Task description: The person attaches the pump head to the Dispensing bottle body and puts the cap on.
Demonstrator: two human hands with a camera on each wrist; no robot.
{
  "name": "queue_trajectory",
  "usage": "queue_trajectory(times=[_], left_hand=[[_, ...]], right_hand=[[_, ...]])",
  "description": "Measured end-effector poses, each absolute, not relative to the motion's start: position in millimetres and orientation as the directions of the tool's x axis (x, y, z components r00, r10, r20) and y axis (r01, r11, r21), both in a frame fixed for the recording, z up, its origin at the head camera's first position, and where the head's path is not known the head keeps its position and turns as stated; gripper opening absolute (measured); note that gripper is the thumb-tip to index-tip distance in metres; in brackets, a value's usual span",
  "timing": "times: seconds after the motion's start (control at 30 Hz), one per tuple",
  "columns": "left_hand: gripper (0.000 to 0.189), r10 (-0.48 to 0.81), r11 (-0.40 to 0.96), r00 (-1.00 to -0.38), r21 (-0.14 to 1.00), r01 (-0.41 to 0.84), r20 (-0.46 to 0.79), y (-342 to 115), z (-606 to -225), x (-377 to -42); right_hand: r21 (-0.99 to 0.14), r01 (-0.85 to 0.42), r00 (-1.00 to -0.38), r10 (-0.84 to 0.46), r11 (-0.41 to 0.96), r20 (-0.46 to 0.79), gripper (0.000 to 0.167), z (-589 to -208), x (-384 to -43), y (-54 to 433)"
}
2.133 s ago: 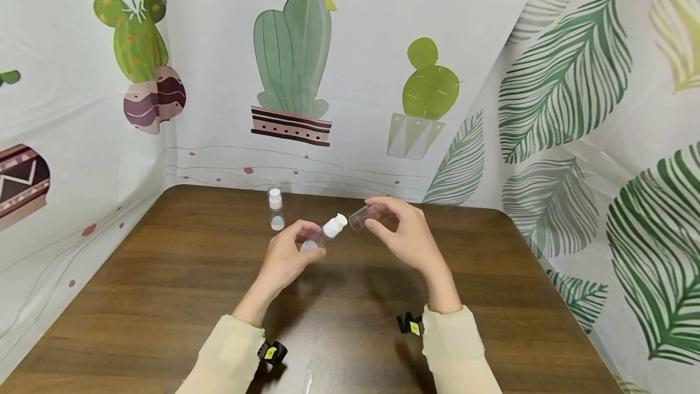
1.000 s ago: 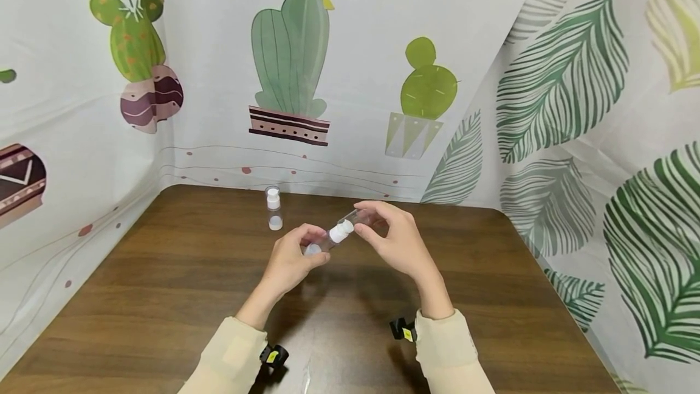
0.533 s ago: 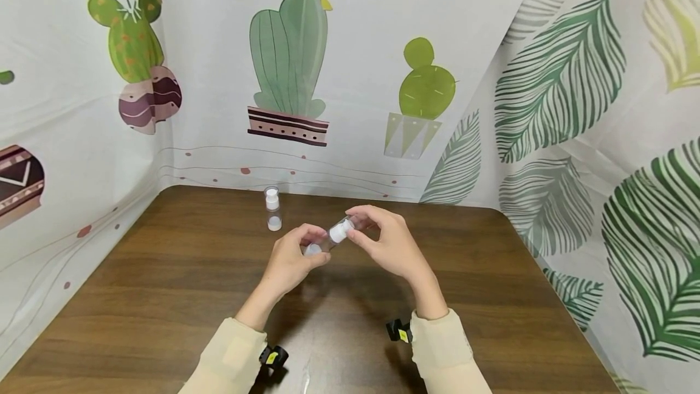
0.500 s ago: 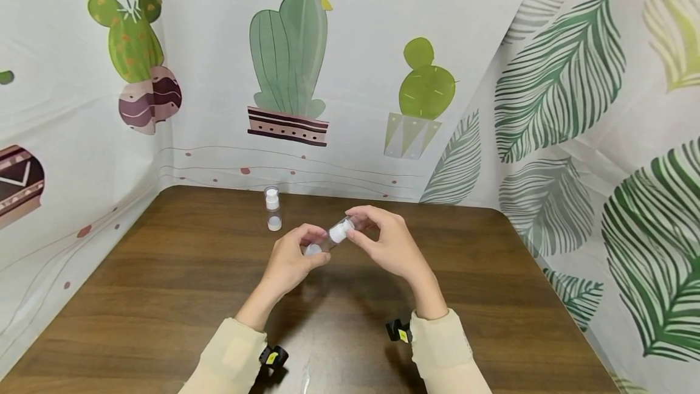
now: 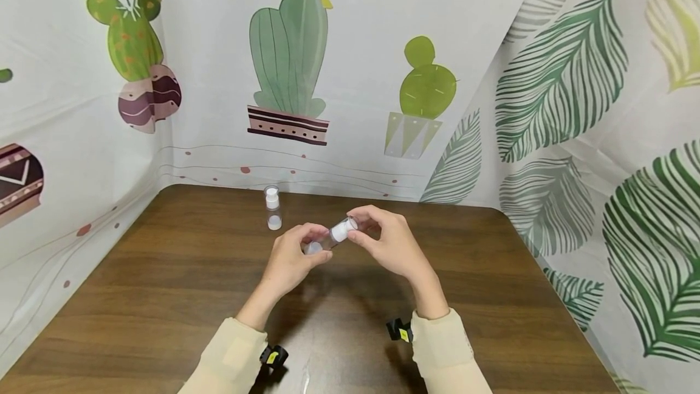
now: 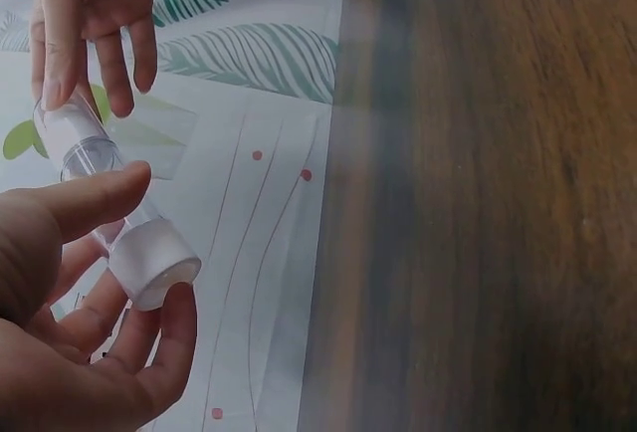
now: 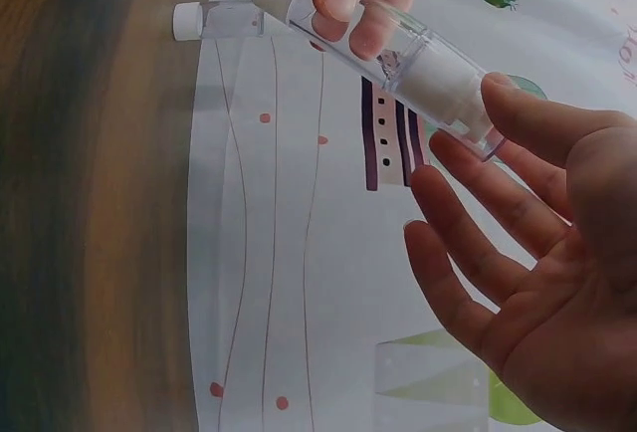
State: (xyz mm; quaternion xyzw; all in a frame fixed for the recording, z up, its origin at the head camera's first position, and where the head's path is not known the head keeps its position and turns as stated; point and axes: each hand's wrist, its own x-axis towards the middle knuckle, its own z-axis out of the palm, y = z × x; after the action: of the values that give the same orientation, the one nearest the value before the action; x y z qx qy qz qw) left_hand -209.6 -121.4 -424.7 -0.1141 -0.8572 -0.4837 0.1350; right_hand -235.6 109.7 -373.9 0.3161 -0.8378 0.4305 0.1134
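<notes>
My left hand [image 5: 288, 261] grips a small clear pump bottle [image 5: 313, 248] around its lower body, holding it tilted above the table. The bottle has a white base [image 6: 154, 261] and a white pump head. A clear cap [image 7: 443, 89] sits over the pump head, lined up with the bottle. My right hand [image 5: 392, 242] pinches the cap near its closed end between thumb and fingers. In the right wrist view its other fingers are spread below the cap. A similar capped pump bottle [image 5: 274, 214] stands upright near the table's back edge, left of the hands.
The brown wooden table [image 5: 191, 284] extends under both arms. Behind it hangs a white cloth [image 5: 366, 65] printed with cacti and leaves. Black wrist cameras [image 5: 273, 355] are strapped at both cuffs.
My right hand has moved left and down, bringing the clear cap from apart from the bottle to over the pump head. Over the last half second the hands barely move.
</notes>
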Motion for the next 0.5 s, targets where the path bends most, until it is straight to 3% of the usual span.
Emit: queue_trajectory(times=[0.5], left_hand=[[0.04, 0.06, 0.539, -0.921, 0.764, 0.353, 0.384, -120.8, -422.8, -208.4]], right_hand=[[-0.692, -0.59, -0.801, -0.413, 0.416, 0.434, 0.031, -376.4, -238.5, 111.1]])
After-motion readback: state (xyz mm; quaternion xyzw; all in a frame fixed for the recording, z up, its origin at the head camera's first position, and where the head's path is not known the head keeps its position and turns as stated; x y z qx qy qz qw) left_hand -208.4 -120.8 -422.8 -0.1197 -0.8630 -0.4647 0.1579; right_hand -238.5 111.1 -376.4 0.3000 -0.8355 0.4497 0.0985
